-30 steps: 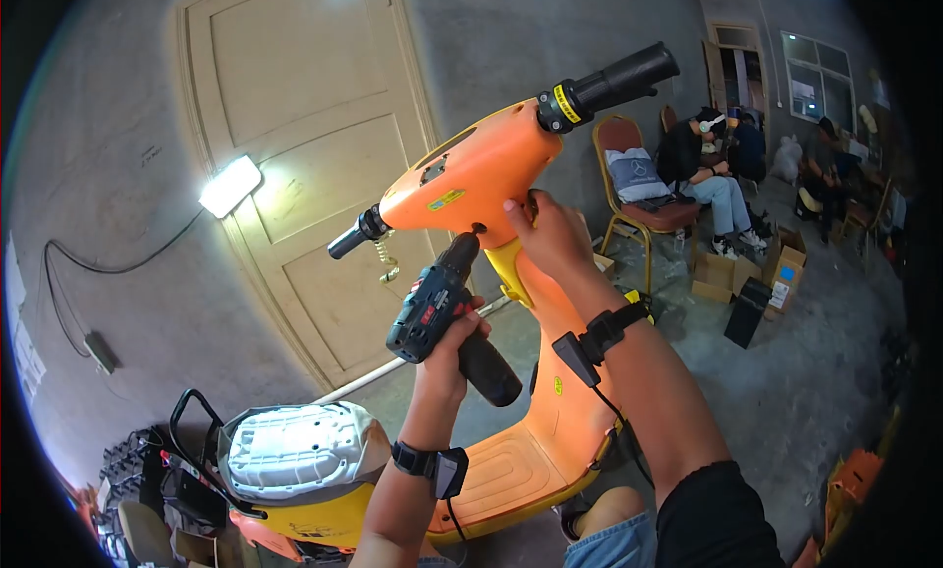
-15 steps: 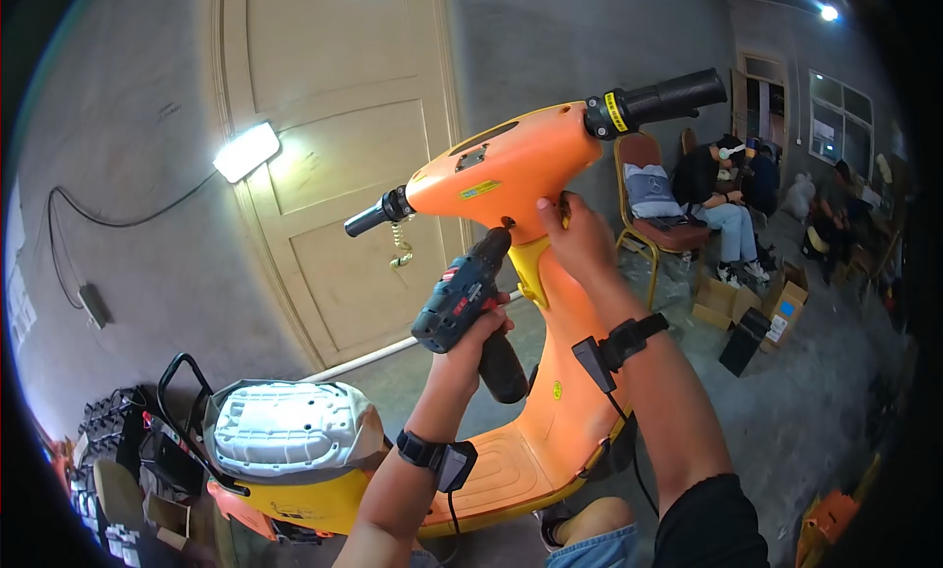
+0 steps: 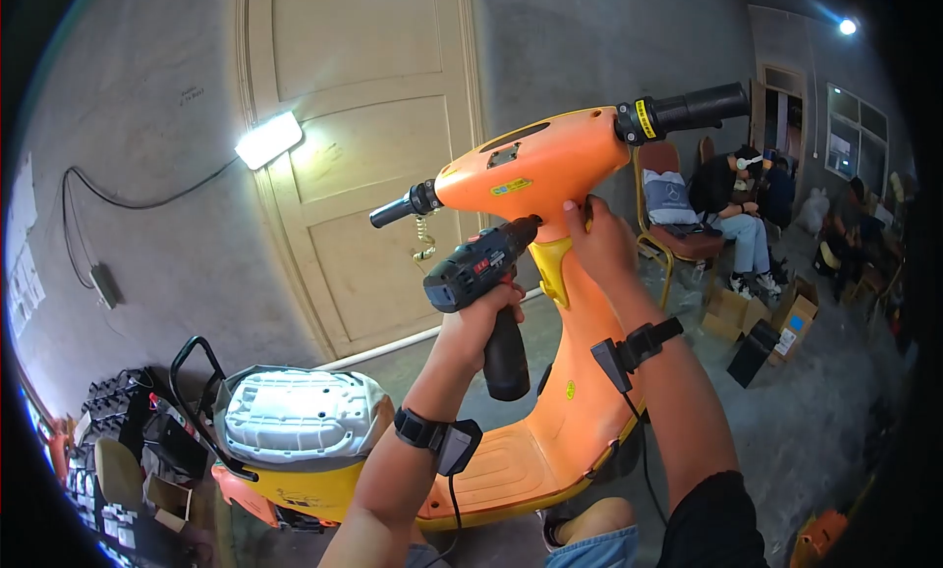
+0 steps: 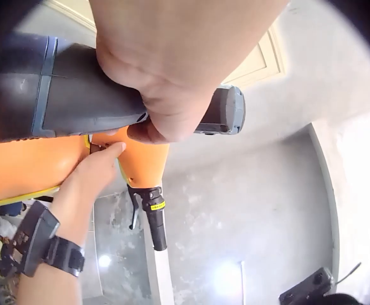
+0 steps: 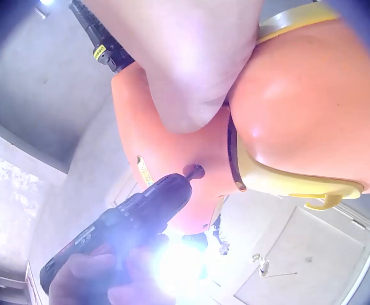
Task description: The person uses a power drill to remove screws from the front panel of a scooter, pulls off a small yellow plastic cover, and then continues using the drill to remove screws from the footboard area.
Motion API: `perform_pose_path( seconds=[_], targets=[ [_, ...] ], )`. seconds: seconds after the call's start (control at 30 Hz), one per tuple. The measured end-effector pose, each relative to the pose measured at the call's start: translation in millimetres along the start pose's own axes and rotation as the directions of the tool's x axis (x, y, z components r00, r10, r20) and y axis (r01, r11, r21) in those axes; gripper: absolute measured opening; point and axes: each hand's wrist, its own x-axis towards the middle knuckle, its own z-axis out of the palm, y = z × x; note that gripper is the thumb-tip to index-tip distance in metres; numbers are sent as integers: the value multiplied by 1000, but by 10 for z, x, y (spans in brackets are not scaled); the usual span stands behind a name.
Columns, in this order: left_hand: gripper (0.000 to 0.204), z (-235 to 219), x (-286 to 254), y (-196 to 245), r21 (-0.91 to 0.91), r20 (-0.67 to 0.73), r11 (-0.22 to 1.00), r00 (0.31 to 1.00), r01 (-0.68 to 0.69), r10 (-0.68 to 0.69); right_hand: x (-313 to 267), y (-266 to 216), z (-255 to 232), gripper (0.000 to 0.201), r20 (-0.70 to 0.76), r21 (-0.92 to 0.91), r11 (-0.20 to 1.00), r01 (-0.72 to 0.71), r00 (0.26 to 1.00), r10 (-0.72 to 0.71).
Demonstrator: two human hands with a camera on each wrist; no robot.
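In my left hand (image 3: 483, 322) I grip a black cordless drill (image 3: 479, 268) by its handle. The drill's nose points up and right into a dark recess (image 5: 194, 171) in the orange handlebar cover (image 3: 550, 165) of a scooter. From the right wrist view, a thin bit runs from the chuck into that recess. My right hand (image 3: 604, 244) holds the narrow lower part of the handlebar cover, its thumb lying along the near face and some fingers hidden behind. Just below is a yellow hook piece (image 3: 553, 270) on the scooter's neck.
The scooter's footboard (image 3: 491, 470) and pale seat base (image 3: 305, 411) lie below my arms. A lit lamp (image 3: 269, 141) glows before the door (image 3: 368, 155). At right are a chair (image 3: 678, 239), seated people and cardboard boxes (image 3: 732, 312). Wrist-camera cables hang from both arms.
The head view has turned, shifting the scooter to the right. The drill has tipped closer to level, its nose still at the recess. My right hand stays on the cover.
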Motion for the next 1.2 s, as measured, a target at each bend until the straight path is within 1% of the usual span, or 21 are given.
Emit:
perform_pose_path(
  seconds=[0.07,0.17,0.3,0.5,0.57,0.63,0.7,0.73,0.77,0.8,0.83,0.87,0.9,0.93,0.97,1.0,1.03,1.07,1.13,1.17,1.2],
  targets=[
    [27,0,14,-42,68,-34,997,998,-48,50,-1,-19,-16,42,-4,12,1000,2,1000,-2],
    [26,61,-15,-11,116,-56,993,998,9,-3,-3,3,-24,42,0,15,1000,9,1000,-9],
    [24,27,13,-69,134,-40,991,999,-24,30,3,48,11,40,-8,14,1000,24,1000,-24],
    [24,46,2,-78,238,-22,970,998,-55,62,-14,49,4,38,-30,41,998,36,999,-35],
    [24,8,23,-28,126,-59,992,998,-3,10,4,69,11,37,-30,36,998,44,999,-43],
    [25,-7,22,2,109,-62,994,998,22,-15,1,115,35,36,-32,30,998,61,998,-60],
    [24,-23,33,-5,89,-80,996,997,22,-15,8,142,74,33,-213,115,972,203,961,-175],
    [24,-4,20,-4,94,-77,995,997,16,-9,-41,103,86,33,-220,118,972,205,959,-176],
    [24,20,-4,-3,136,-67,991,998,9,1,-164,52,108,38,-407,168,953,252,899,-166],
    [24,36,-30,-13,172,-60,985,998,0,11,-291,3,129,42,-574,205,929,308,807,-141],
    [23,30,-31,-42,186,-47,982,998,-31,41,-407,-43,155,42,-575,200,925,323,803,-156],
    [23,32,-31,-35,169,-46,984,997,-51,60,-495,-84,175,46,-352,466,880,90,932,91],
    [24,46,-37,-35,171,-48,984,997,-44,53,-491,-124,156,50,-49,632,752,-187,959,280],
    [25,51,-47,-34,171,-57,985,997,-34,44,-420,-216,87,50,-44,620,767,-166,968,246],
    [25,26,-31,-38,168,-44,985,998,-43,51,-368,-329,16,53,226,692,604,-395,914,338],
    [25,34,-32,-13,158,-48,986,997,-54,63,-322,-413,-34,56,487,678,407,-612,789,374],
    [26,44,-31,16,152,-59,988,997,-41,51,-269,-422,-8,55,554,606,461,-648,760,339],
    [27,47,-44,30,146,-71,989,997,-25,36,-249,-408,59,55,558,602,471,-644,762,329],
    [29,49,-54,40,144,-76,988,995,-52,63,-227,-452,130,48,687,568,361,-740,667,287],
    [31,49,-51,44,151,-76,986,994,-68,80,-260,-463,128,39,680,657,260,-708,705,202],
    [31,40,-36,34,147,-76,986,992,-85,97,-249,-420,196,39,677,661,271,-700,712,189]
  ],
)
